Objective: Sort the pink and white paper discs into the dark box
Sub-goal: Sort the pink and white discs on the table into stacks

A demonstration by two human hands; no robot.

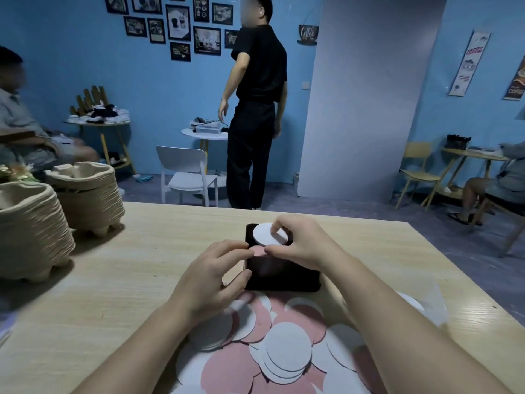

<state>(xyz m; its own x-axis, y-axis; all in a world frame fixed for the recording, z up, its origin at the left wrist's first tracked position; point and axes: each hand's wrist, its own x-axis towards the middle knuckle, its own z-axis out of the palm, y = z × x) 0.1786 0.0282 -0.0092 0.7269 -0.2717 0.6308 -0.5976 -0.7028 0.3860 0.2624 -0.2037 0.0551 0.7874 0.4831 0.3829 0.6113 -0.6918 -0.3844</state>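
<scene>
1 white disc (265,236) in pinch of right hand (305,247) over dark box (284,277); left hand (210,278) round its edge

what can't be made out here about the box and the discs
- Head view, the dark box: its inside is too dark and partly covered by the hands; discs in it cannot be counted.
- The pink disc: mostly hidden by the white disc in the right hand; whether the left hand grips it or the box is unclear.
- The disc pile: cut off by the bottom edge, overlapped by forearms.
</scene>
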